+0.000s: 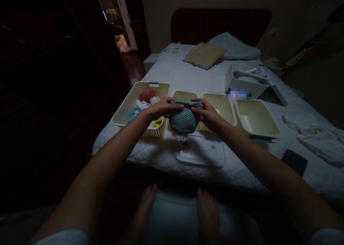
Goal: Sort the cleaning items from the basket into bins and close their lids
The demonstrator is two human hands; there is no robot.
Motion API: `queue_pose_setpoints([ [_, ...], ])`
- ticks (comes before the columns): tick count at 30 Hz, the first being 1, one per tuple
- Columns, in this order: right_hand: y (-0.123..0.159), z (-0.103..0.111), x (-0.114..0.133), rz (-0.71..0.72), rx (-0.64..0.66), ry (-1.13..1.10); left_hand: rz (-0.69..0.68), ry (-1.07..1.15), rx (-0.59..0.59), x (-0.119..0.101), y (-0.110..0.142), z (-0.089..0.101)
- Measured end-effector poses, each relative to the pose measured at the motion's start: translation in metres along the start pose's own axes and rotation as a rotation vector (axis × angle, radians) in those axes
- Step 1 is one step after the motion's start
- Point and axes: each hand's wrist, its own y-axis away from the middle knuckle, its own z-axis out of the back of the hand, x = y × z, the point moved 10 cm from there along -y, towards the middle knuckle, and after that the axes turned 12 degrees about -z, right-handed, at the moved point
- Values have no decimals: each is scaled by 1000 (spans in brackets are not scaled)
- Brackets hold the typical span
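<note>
Both of my hands hold a teal cloth (pixel 185 118) with a coarse woven texture, which looks folded or rolled into a rounded bundle. My left hand (pixel 163 108) grips its upper left edge, and my right hand (pixel 207 112) grips its upper right edge. The cloth hangs above the bed, in front of the cream bins. Beside my left hand stands a perforated cream basket (pixel 122 110) with mixed items in it, among them a red mesh item (pixel 146 95) and a blue-labelled item (pixel 135 113). Under the cloth lies a pale translucent lid (pixel 201 155).
Behind my hands are cream bins, one at the left (pixel 185 95), one in the middle (pixel 219 105) and one at the right (pixel 259 117). A white box (pixel 243 83) stands farther back. A dark flat object (pixel 295 161) and crumpled plastic (pixel 319 144) lie at the right.
</note>
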Motion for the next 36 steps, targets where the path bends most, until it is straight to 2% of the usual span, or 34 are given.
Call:
queue_pose_setpoints([
  [5, 1, 2, 5, 19, 19, 118, -46, -59, -112, 3, -4, 15],
  [11, -2, -9, -9, -108, 180, 277, -115, -185, -169, -4, -4, 24],
  [15, -4, -6, -10, -77, 180, 316, -126, -284, -223, -6, -1, 31],
  [19, -6, 0, -4, -53, 107, 222, -119, -261, -228, -5, 0, 32],
  [25, -4, 11, 10, 21, -49, 67, -99, -115, -90, 0, -1, 20],
  [30, -3, 12, 13, 54, -88, 31, -190, -63, -197, 0, -7, 28],
  [33, -4, 13, 9, 27, -112, -26, -245, -17, -258, -1, -9, 29],
  [36, -2, 3, -2, -62, -19, -121, -282, 37, -293, -6, -9, 28],
])
